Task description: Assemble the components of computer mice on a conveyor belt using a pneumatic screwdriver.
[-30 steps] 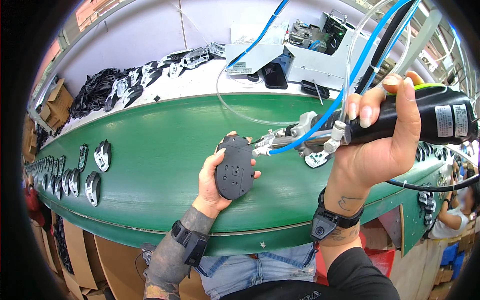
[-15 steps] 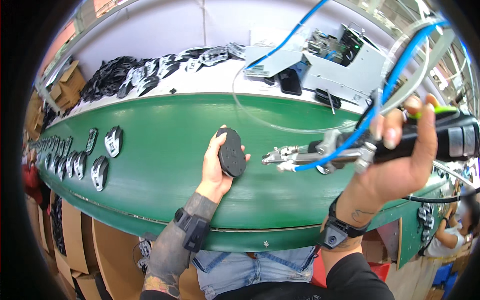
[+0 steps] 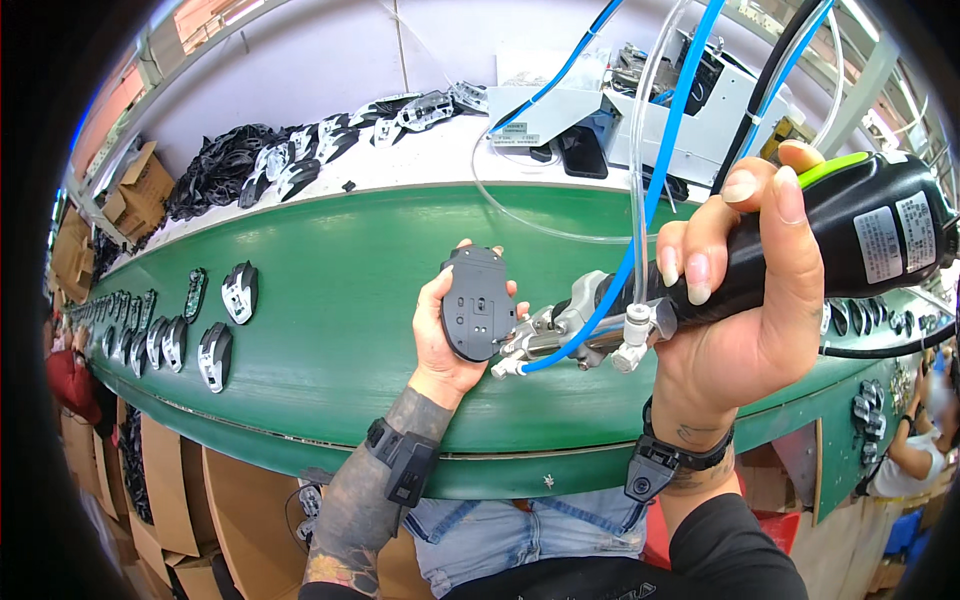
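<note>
My left hand (image 3: 441, 350) is wrapped round a black computer mouse (image 3: 475, 290), its underside with small holes turned up toward me. In my right hand (image 3: 750, 310) is a black power screwdriver (image 3: 845, 235) with a green lever, its fingers closed round the body. The metal nose (image 3: 540, 340) of the screwdriver points left and meets the lower right edge of the mouse; whether the bit sits in a hole there is too small to tell. A blue air hose (image 3: 665, 140) and a clear tube run up from the tool.
Below lies a green conveyor belt (image 3: 340, 340). Rows of mouse shells (image 3: 214, 357) stand on its left. A white shelf (image 3: 400, 170) behind carries more shells, a black heap of parts (image 3: 225, 170) and a white machine (image 3: 690, 130). Co-workers (image 3: 910, 450) sit at the far right and far left.
The screwdriver's nose has come left and down to the mouse, from a gap beside it. My left hand has tilted the mouse more squarely upward. Shells on the belt have shifted slightly right.
</note>
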A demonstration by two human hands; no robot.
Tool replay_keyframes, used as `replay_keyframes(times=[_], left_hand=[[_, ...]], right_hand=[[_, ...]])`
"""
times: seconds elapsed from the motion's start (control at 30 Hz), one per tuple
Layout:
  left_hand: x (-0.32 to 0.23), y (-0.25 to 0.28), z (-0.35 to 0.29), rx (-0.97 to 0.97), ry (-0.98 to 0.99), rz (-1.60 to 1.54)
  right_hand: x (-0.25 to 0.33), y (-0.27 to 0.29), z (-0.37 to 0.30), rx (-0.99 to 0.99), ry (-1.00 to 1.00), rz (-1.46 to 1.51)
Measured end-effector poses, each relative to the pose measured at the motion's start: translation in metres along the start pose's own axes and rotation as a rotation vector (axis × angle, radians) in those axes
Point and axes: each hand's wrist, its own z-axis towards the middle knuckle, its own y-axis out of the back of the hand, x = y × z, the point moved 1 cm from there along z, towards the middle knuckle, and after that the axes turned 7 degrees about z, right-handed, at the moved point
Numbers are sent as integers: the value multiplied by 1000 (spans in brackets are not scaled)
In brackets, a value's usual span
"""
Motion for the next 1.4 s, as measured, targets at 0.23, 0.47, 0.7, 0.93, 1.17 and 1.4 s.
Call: replay_keyframes(times=[0.23, 0.47, 0.7, 0.93, 1.17, 1.4], left_hand=[[-1, 2, 0, 18, -8, 5], [-3, 2, -1, 28, -6, 14], [-3, 3, -2, 7, -47, 72], [-4, 0, -3, -6, -55, 63], [-2, 2, -4, -5, -40, 123], [-1, 1, -4, -6, -38, 127]], right_hand=[[4, -2, -3, -52, -16, 28], [4, -3, -4, -37, -18, 105], [6, -2, -2, -50, -13, 79], [6, -9, -4, -63, -39, -36], [6, -12, -5, -84, -55, -56], [8, -11, -5, -78, -50, -33]])
